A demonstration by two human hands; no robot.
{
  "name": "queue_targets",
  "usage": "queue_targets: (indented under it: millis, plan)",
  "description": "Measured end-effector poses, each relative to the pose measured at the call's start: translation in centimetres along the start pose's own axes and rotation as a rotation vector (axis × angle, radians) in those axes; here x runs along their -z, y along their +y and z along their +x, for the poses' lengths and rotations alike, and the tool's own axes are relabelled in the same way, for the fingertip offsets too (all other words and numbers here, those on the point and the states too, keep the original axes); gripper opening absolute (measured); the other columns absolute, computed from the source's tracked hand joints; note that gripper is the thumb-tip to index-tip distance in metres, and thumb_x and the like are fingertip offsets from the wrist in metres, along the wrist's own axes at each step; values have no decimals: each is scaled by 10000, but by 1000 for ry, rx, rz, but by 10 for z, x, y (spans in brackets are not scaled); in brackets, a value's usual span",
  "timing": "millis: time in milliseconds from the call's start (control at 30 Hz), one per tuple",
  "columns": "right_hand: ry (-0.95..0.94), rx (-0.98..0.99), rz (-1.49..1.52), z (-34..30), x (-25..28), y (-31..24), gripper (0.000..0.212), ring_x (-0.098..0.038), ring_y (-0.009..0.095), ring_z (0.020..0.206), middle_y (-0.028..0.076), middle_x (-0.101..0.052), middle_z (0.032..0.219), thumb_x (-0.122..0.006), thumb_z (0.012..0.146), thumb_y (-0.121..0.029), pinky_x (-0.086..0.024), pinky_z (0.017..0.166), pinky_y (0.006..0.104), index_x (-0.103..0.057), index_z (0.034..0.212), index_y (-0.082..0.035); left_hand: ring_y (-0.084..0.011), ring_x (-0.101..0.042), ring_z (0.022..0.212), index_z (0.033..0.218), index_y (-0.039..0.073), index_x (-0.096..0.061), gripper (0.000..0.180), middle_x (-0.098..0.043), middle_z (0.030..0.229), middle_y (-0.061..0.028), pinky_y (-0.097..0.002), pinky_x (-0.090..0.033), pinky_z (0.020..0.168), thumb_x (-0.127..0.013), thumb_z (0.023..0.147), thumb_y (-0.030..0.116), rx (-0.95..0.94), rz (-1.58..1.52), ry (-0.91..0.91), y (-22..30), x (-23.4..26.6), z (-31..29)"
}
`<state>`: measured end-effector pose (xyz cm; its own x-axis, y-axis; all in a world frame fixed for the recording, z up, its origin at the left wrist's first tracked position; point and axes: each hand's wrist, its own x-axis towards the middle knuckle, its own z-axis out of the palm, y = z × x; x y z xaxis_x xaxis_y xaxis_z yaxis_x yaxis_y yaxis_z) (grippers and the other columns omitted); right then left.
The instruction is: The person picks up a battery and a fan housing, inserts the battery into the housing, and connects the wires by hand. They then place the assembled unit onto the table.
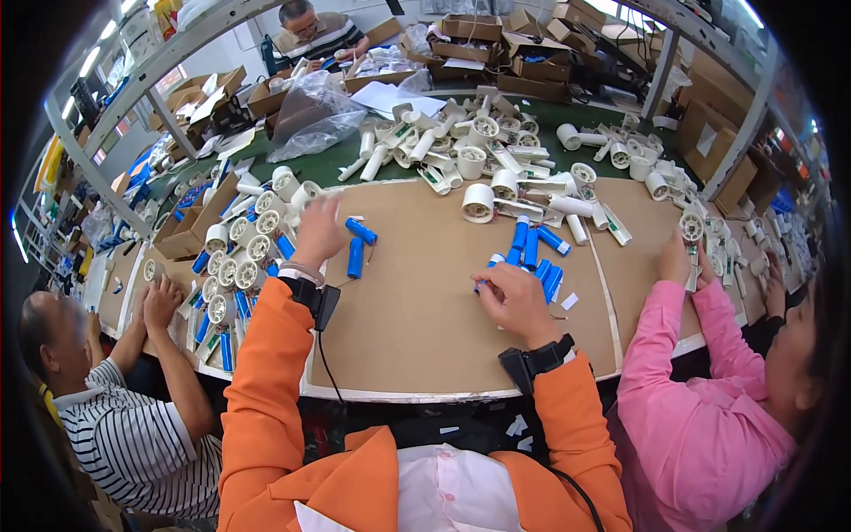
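Note:
My left hand [321,232], fingers apart, hovers at the right edge of a heap of white plastic housings [258,247] and blue cylindrical batteries. Just right of it, two blue batteries [355,257] with thin wires lie on the cardboard. My right hand [514,300] is closed, fingertips pinched at the left side of a group of blue batteries [530,248]. A bit of blue shows at those fingertips; most of that battery is hidden by the hand. A small white slip [569,301] lies beside the group.
A large pile of white housings [472,161] covers the table's far side, by a clear plastic bag [319,115]. Co-workers sit close on both sides: one in stripes [146,434], one in pink [700,399]. A metal frame [660,75] rises around the table.

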<state>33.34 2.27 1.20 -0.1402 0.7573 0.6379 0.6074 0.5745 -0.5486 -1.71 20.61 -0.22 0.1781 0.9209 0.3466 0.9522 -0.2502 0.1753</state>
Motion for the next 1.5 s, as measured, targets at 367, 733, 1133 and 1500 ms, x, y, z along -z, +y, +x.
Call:
queue_targets:
  millis: [367,733,1133,1500]
  plan:
    - [99,-88,-30,0,10,6,129,-565,146,573,56,-620,757,-646,827,-11,-447,526,269,-693,943,-41,-334,-634,984,1338,104,-545,642,-542,1209,-207,-400,-522,894,-792,788,324,-21,-364,-327,90,-2,-52]
    - [76,-88,-165,-3,3,28,143,-608,244,825,67,-654,856,-664,807,-50,-503,735,353,-699,945,-66,-147,-664,852,1331,-5,-526,416,-596,1128,-125,-270,-589,724,-626,934,64,-15,-945,-539,171,-2,-86]
    - [-185,43,-129,-1,7,21,134,-568,286,998,70,-666,905,-697,768,-81,-453,904,404,-696,902,-86,-103,-638,818,1179,-15,-635,244,-673,1023,-68,-245,-554,718,-583,972,103,188,-1324,-264,142,2,-82]
    - [99,-250,-129,7,51,16,149,-639,246,823,98,-674,919,-690,851,-135,-519,752,363,-698,972,-47,-144,-622,913,1082,10,-690,183,-684,1060,-83,-295,-499,867,-620,951,117,-740,-1503,-879,159,34,-103]
